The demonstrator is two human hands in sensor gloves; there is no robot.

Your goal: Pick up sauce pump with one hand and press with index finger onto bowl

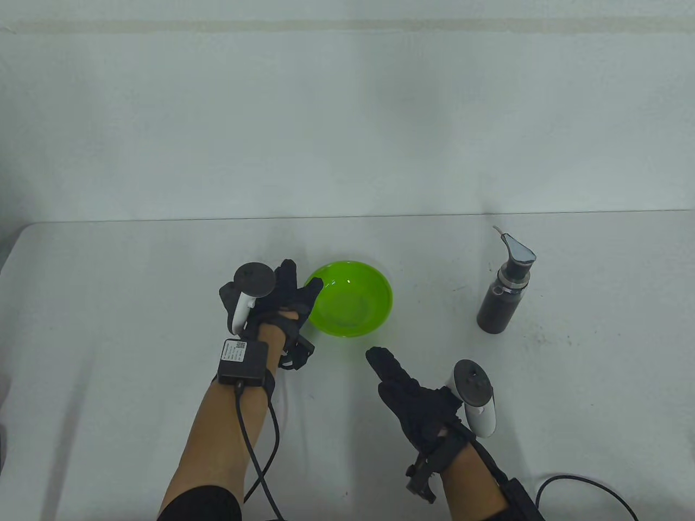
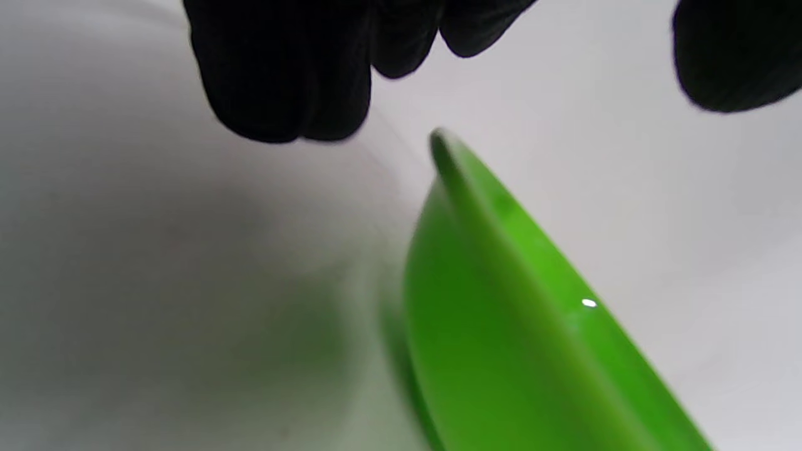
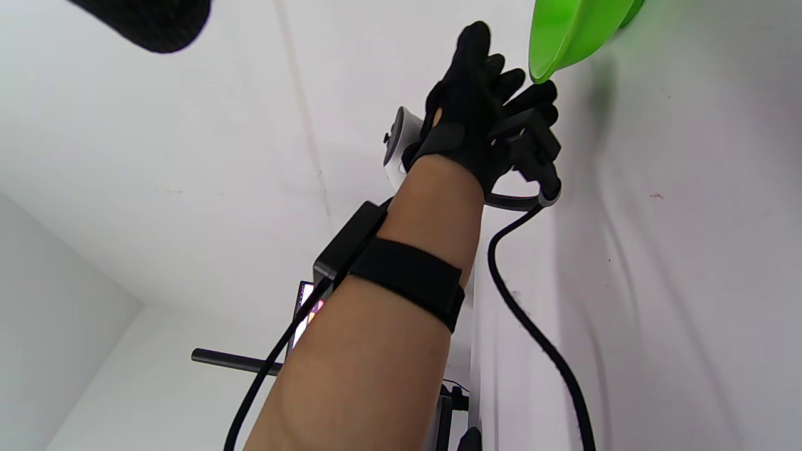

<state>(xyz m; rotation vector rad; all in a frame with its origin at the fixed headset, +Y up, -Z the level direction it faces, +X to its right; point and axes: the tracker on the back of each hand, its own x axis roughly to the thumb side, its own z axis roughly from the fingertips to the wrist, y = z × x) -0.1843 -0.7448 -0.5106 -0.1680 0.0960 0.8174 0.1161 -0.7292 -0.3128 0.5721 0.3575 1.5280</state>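
Right hand [image 1: 415, 399] hovers near the front edge, fingers stretched out flat and together, holding nothing, just short of the bowl [image 1: 350, 298]. Left hand [image 1: 282, 304] sits at the bowl's left rim, fingers [image 2: 282, 81] loosely spread; whether they actually touch the rim is hard to tell from the blurred wrist view. Pump [image 1: 505, 287] stands upright on the table [image 1: 136, 282], well off to the right, untouched.

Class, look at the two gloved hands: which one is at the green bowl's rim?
The left hand, beside the green plastic bowl. The right hand hovers apart, nearer the viewer, holding nothing.
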